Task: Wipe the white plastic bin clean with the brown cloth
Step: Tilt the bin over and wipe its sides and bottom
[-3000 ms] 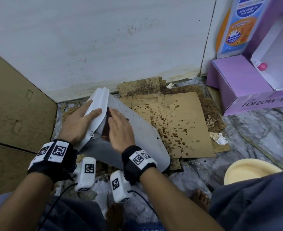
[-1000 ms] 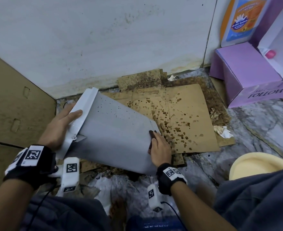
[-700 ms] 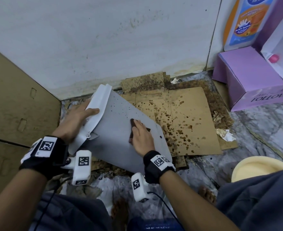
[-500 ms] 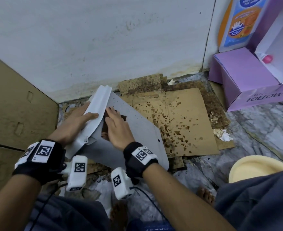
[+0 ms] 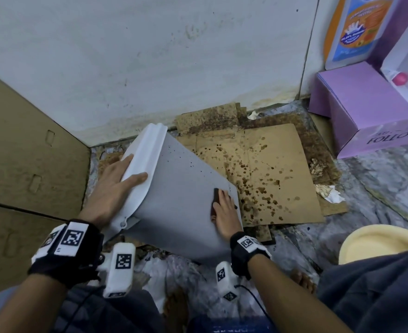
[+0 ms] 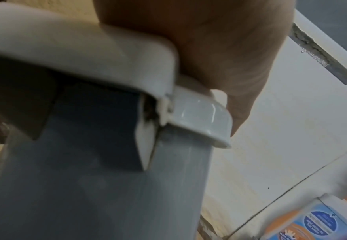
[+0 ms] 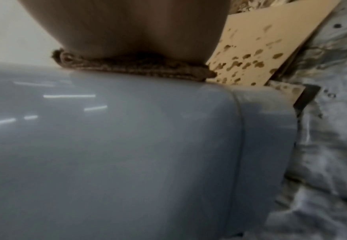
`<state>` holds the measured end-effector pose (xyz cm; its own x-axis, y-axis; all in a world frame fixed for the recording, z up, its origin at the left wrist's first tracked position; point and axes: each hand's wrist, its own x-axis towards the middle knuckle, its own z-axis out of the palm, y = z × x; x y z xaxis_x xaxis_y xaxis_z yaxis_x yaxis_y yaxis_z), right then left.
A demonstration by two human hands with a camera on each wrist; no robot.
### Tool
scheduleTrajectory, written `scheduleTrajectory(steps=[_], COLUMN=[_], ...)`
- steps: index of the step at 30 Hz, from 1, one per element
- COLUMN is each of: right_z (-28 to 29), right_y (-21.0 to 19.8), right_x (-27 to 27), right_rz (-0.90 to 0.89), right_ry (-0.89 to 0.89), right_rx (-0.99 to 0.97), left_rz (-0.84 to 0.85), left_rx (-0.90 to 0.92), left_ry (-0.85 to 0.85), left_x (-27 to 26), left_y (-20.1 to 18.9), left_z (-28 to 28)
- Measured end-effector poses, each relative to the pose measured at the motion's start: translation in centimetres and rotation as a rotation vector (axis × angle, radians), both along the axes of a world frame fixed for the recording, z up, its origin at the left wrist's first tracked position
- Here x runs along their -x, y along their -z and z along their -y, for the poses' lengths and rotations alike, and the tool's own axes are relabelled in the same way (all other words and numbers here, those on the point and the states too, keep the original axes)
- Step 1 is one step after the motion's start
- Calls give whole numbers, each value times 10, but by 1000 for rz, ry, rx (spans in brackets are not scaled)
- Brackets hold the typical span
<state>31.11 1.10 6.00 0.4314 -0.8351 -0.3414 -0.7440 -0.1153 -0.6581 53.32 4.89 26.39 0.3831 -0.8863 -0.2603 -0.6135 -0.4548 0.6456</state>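
White plastic bin (image 5: 181, 200): our left hand (image 5: 112, 186) grips its rim, our right hand (image 5: 224, 212), flat-fingered, has swept the brown cloth (image 5: 215, 197) back to the base end; specks remain.

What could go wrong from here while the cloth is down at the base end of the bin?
1. The right hand presses the brown cloth at the bin's bottom edge; one more stroke could carry it onto the stained cardboard and bring grime back.
2. Dark specks near the rim look unwiped and may get missed.
3. Only the left hand on the rim steadies the tilted bin, so it could slip.
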Motion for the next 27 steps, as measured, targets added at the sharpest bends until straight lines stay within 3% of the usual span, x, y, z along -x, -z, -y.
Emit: scheduleTrajectory(steps=[4,8,12,17,23,27], right_z=[0,19,29,26,6,2], right_y=[-20,-77,-123,-77,7,-14], right_x=[-29,-78,-99,-71,-8,-29], right_rz=[115,306,503,479,130,114], right_ry=[117,1,-10,11,31,103], right_rx=[-86,30,-45,-44,-70,-91], left_rz=[19,33,27,-40,-56,-18], left_rx=[-20,-3,-7,-8,-2,8], left_ry=[16,-3,9,-34,-14,3], left_x=[0,-1,-10,-22,-25,-19], left_y=[-3,-2,0,2,5,7], left_z=[4,11,14,7,-1,-4])
